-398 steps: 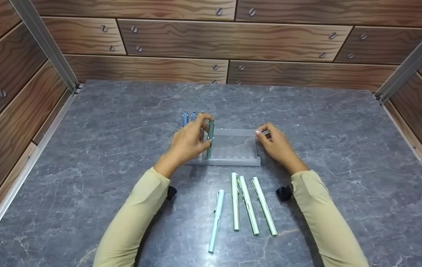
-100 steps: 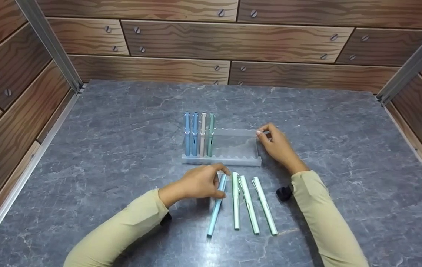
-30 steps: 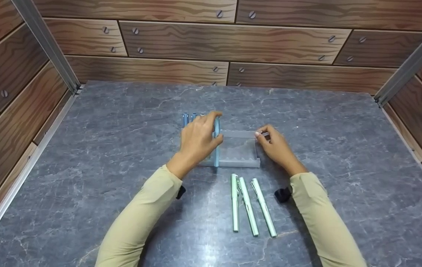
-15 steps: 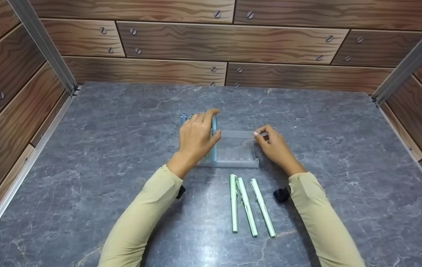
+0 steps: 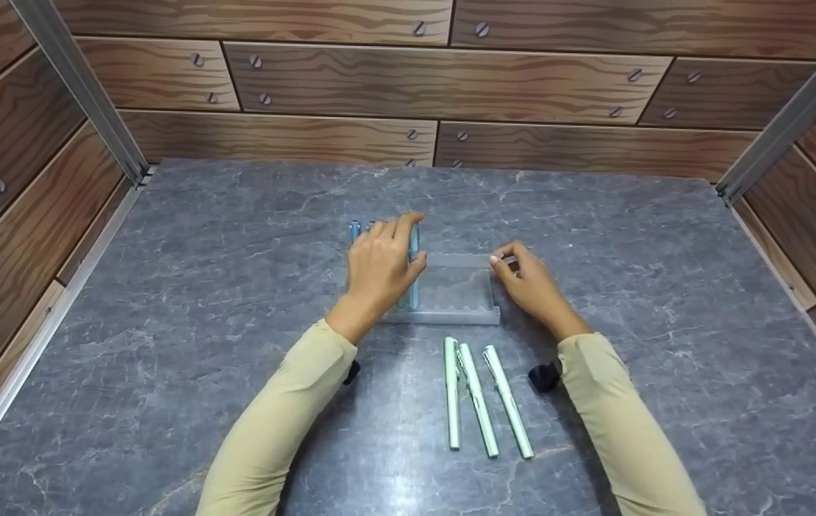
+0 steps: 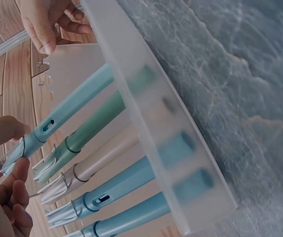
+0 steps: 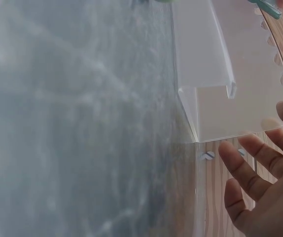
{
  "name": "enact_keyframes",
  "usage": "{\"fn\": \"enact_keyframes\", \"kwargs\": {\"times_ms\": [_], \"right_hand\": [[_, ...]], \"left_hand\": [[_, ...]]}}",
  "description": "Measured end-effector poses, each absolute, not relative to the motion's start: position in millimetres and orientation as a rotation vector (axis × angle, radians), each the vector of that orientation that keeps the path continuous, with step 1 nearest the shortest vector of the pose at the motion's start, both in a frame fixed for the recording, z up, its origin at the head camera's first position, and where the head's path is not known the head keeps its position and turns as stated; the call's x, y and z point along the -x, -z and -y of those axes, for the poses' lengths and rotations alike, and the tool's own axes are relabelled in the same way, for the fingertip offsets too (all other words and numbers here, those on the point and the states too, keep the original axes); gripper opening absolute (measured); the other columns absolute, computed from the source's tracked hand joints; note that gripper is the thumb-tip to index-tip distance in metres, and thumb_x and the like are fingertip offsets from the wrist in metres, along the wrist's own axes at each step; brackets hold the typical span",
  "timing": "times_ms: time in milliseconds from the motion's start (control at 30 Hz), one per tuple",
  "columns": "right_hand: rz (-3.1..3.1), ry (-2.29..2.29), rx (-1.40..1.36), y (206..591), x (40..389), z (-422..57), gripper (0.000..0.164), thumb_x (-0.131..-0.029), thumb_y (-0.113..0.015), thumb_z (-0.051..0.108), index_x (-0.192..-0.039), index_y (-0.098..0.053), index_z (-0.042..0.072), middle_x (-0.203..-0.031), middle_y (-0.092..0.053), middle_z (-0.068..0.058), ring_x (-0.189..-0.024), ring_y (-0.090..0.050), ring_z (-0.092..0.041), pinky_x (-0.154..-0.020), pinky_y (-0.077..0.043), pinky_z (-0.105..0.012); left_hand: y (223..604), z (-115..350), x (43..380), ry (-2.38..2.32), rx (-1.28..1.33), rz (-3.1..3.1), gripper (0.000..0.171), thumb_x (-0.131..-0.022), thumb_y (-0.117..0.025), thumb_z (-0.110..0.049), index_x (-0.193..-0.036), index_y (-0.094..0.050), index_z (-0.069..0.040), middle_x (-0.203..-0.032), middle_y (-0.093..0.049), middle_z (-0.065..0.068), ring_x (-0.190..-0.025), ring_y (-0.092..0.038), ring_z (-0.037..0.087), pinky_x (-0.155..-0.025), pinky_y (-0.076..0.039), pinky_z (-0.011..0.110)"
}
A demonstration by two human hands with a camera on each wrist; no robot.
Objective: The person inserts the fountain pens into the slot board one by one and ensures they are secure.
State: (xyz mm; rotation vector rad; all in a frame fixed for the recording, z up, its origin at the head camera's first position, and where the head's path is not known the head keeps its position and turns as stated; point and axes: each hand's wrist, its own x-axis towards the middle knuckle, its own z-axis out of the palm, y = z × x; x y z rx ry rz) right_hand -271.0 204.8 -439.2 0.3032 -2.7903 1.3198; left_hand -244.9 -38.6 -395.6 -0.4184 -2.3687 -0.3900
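My left hand [image 5: 379, 269] pinches the clip end of a light blue pen [image 6: 75, 103] between thumb and fingers. The pen leans in the clear plastic pen stand [image 5: 458, 287], its lower end at the front lip. Beside it in the left wrist view stand a green pen [image 6: 99, 118], a beige pen [image 6: 107, 153] and two blue pens [image 6: 124, 182] [image 6: 136, 212]. In the head view my left hand hides most of these. My right hand [image 5: 531, 283] holds the stand's upper right corner between thumb and fingertip, other fingers loosely bent in the right wrist view.
Three pale green pens [image 5: 452, 394] [image 5: 478, 401] [image 5: 509, 403] lie on the grey marbled tabletop [image 5: 164, 301] in front of the stand. Wood-patterned walls [image 5: 336, 79] and metal posts [image 5: 78, 93] bound the table at the back and sides.
The left hand carried the light blue pen from the table up to the stand, beside the green pen placed earlier. Over the last second its lower end moved behind the lip. The right hand stayed put.
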Motion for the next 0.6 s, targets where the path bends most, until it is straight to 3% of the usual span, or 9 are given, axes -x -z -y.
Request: {"fn": "enact_keyframes", "kwargs": {"times_ms": [600], "right_hand": [[2.783,-1.293,-0.323,439.2,270.4,-204.4,0.022,-0.100,-0.051,0.020,-0.109,-0.053,0.000,-0.114,-0.063,-0.023,-0.102,-0.063,-0.037,-0.089,-0.050,-0.048]], "left_hand": [[401.8,35.4,244.2,0.285,0.441,2.410,0.047,-0.078,-0.077,-0.029,-0.121,-0.061,-0.017,-0.100,-0.073,0.003,-0.085,-0.067,0.020,-0.062,-0.052,0.032]]}}
